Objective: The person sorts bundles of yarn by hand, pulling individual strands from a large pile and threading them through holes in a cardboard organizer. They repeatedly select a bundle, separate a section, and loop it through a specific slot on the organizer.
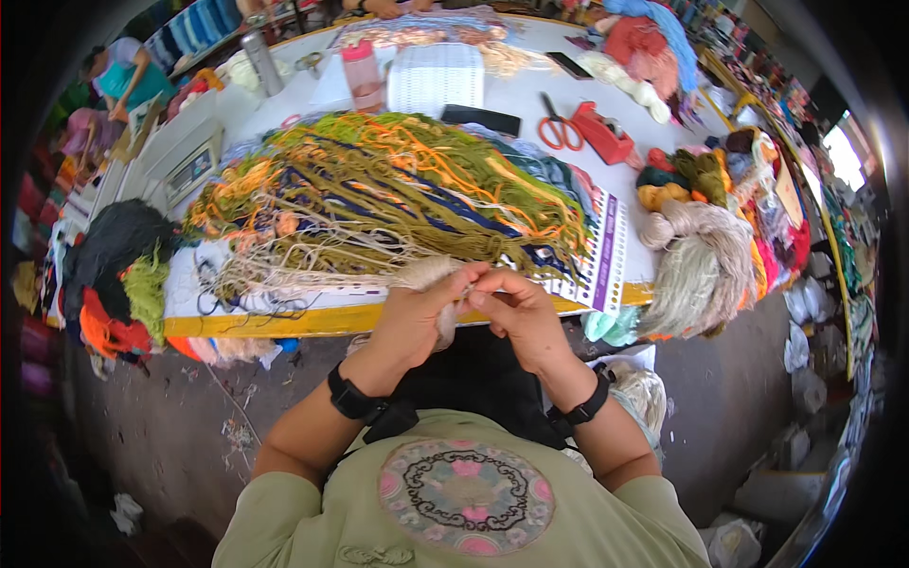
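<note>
At the table's near edge, my left hand (417, 317) is closed around a bundle of cream yarn (426, 275), part of which hangs below the hand. My right hand (523, 320) meets it, thumb and fingertips pinched together beside the left fingertips. What the right fingers pinch is too small to make out. Just beyond both hands spreads a large heap of threads (379, 189) in olive, orange, navy and cream. Under its near edge lies a white card with rows of holes (606, 251), its right end showing.
Red-handled scissors (561, 133), a red tape dispenser (604, 134), a black case (481, 120) and a pink-lidded bottle (362, 76) stand beyond the heap. Yarn hanks (705, 241) crowd the right edge; dark yarn (118, 251) sits left. Other people work at the far side.
</note>
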`<state>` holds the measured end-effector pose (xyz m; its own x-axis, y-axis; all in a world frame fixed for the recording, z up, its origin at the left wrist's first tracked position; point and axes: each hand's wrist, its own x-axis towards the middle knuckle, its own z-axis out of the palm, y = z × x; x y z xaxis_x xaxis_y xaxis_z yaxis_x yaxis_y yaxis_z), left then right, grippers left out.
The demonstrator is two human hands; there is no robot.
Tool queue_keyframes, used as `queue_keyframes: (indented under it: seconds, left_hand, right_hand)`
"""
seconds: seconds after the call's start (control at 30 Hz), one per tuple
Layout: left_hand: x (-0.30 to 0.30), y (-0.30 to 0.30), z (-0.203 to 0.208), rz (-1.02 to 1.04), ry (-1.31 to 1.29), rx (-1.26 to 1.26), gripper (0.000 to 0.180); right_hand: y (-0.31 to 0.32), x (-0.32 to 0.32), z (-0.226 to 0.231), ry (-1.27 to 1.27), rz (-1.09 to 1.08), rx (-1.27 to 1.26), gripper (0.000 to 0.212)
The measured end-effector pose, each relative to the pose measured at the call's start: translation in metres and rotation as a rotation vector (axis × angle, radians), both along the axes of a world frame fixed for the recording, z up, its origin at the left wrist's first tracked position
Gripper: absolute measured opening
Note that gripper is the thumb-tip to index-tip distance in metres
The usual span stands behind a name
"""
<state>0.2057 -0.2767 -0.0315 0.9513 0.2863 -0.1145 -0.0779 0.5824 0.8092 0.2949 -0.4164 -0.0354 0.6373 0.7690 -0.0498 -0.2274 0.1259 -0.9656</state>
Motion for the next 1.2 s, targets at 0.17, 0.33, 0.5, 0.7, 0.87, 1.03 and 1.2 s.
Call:
queue_keyframes:
  seconds: [0.17,0.33,0.5,0.7,0.87,1.03,1.2]
  left_hand:
    - [-0.004,0.000,0.007,0.042,0.018,0.101,0.033]
    - [0.000,-0.003,0.005,-0.001,0.016,0.175,0.033]
    - [-0.013,0.022,0.010,0.021,0.084,-0.020,0.022]
    - [-0.077,0.157,0.001,0.148,-0.160,-0.428,0.025]
    - [-0.049,0.127,0.039,0.159,-0.321,-0.314,0.035]
    - [0.022,0.037,0.030,-0.214,-0.121,-0.122,0.038]
    - [0.072,-0.018,0.014,-0.362,0.163,0.078,0.035]
  right_hand:
    - [0.003,0.001,-0.007,0.063,0.058,0.068,0.010]
    - [-0.008,0.005,-0.016,0.056,0.084,0.092,0.008]
    - [-0.050,0.022,-0.020,0.054,-0.298,0.368,0.003]
    - [-0.239,0.104,-0.025,0.053,-0.809,0.455,0.015]
    - [-0.292,0.113,0.001,-0.240,-1.425,0.315,0.006]
    - [-0.149,0.093,0.000,-0.385,-0.572,-0.314,0.009]
    - [-0.091,0.096,-0.026,-0.781,-0.172,-0.325,0.005]
